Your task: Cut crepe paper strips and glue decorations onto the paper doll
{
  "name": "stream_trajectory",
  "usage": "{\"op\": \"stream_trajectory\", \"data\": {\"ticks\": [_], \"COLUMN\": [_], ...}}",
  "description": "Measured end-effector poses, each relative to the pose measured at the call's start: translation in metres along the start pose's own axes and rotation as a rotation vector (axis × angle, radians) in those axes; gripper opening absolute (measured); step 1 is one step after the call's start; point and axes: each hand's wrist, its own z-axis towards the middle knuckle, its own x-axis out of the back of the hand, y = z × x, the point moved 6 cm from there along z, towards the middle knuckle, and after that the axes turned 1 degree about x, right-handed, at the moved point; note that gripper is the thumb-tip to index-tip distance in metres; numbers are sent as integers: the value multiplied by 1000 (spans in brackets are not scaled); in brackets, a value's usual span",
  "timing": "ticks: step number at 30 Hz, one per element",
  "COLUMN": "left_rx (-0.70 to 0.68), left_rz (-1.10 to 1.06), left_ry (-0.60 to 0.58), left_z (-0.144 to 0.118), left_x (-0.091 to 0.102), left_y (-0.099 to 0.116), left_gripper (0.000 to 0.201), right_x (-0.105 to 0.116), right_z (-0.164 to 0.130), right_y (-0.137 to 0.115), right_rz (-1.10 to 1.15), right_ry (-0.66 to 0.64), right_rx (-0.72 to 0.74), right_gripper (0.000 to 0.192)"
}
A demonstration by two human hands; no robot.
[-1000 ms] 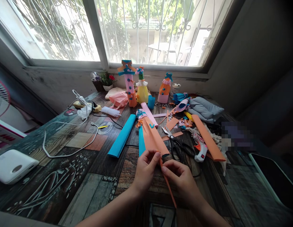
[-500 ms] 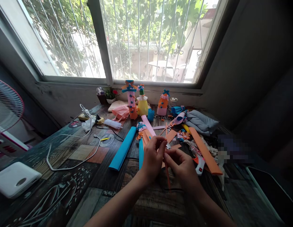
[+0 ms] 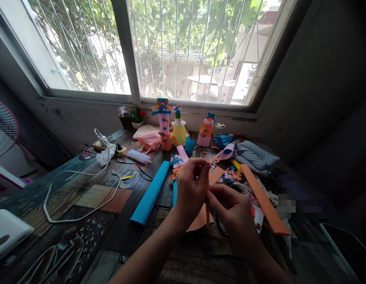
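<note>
Between both hands a narrow strip of orange crepe paper [image 3: 208, 213] hangs upright above the table. My left hand [image 3: 192, 185] pinches its upper end between thumb and forefinger. Just below, my right hand [image 3: 230, 203] is closed on the same strip with thumb and fingertips. A wider orange paper piece [image 3: 198, 221] lies beneath and behind the hands. Beyond them rest orange paper cuttings [image 3: 216, 174] and a pink-and-blue paper flower [image 3: 177, 161], partly covered by my left hand. To the right lies a white-and-orange glue gun [image 3: 259, 217], partly hidden by my right hand.
A blue crepe roll [image 3: 150, 193] lies left and a folded orange strip [image 3: 265, 201] right. Paper-decorated bottles [image 3: 179, 134] stand by the window. A white cable [image 3: 79, 221], power strip [image 3: 121, 150], white box [image 3: 10, 232] and grey pouch [image 3: 255, 157] surround the work area.
Both hands stay close together; the left has risen slightly along the strip. The strip now hangs straighter and shows more clearly. The view has shifted a little, and more orange paper shows below.
</note>
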Motion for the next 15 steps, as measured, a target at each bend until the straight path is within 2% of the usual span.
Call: {"op": "stream_trajectory", "data": {"ticks": [6, 10, 15], "left_rx": [24, 66, 116], "left_rz": [-16, -48, -125], "left_ry": [-25, 2, -3], "left_z": [10, 16, 19], "left_x": [2, 6, 7], "left_y": [-8, -16, -20], "left_gripper": [7, 8, 9], "right_x": [0, -5, -7], "right_z": [8, 8, 6], "right_y": [6, 10, 18], "right_rz": [-82, -149, 25], "right_ry": [18, -33, -70], "right_rx": [12, -2, -80], "right_gripper": [21, 15, 21]}}
